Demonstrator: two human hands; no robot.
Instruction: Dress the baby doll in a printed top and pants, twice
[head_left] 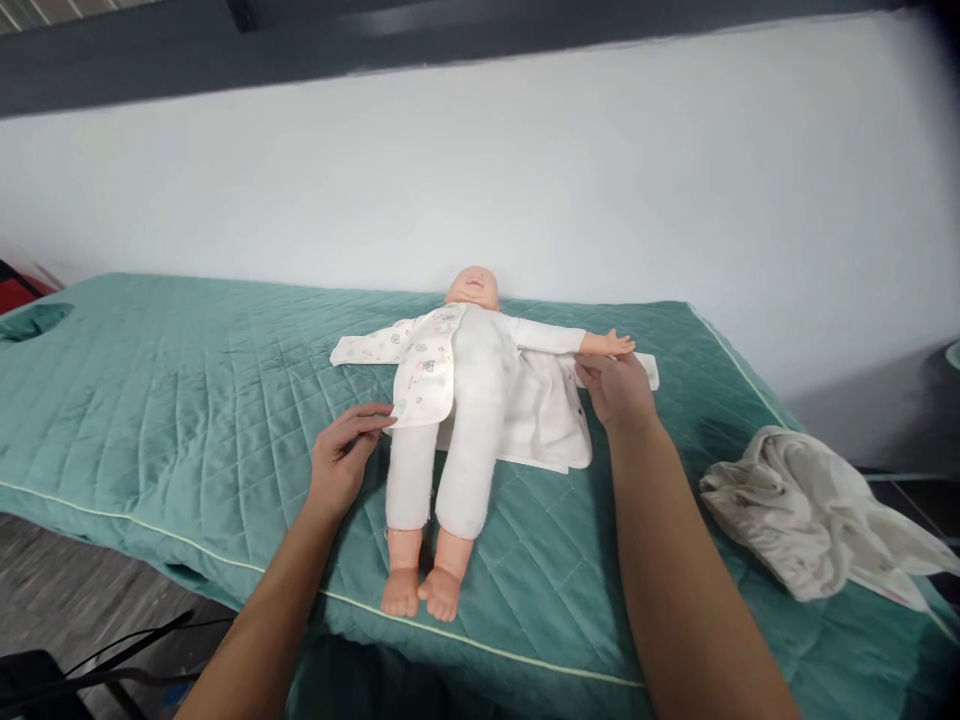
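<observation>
A baby doll (480, 370) lies on its back, its soft body white and its head, hands and feet of skin-toned plastic. One half of a white printed baby jacket (426, 375) covers the doll's arm and chest on the left. The other half is spread flat under the doll on the right, with that doll arm stretched out above its sleeve. My left hand (349, 450) pinches the jacket's lower corner by the doll's hip. Just below the doll's plastic hand, my right hand (616, 388) has its fingers closed on the jacket's sleeve.
A green quilted cover (225, 400) lies over the bed, which stands against a white wall (480, 180). Crumpled white cloth (802, 510) rests near the right edge. Dark cables (150, 635) hang by the floor at lower left.
</observation>
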